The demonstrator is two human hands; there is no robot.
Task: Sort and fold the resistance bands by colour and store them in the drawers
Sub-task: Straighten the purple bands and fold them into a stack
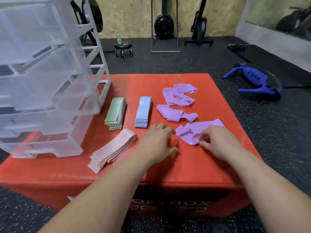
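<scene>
On the red soft box (168, 165) lie three folded stacks of bands: green (115, 113), light blue (143, 111) and pink (111, 151). Three loose purple bands lie crumpled to the right, the far one (180, 95), the middle one (175, 113) and the near one (196, 132). My right hand (218, 142) pinches the near purple band at its front edge. My left hand (158, 140) rests flat on the box just left of that band, fingers spread, holding nothing. A clear plastic drawer unit (45, 81) stands at the box's left, its drawers pulled partly out.
Dark rubber gym floor surrounds the box. A blue and black device (255, 81) lies on the floor to the right. A small wheeled stool with a bottle (123, 47) and gym machines (164, 26) stand by the far wooden wall.
</scene>
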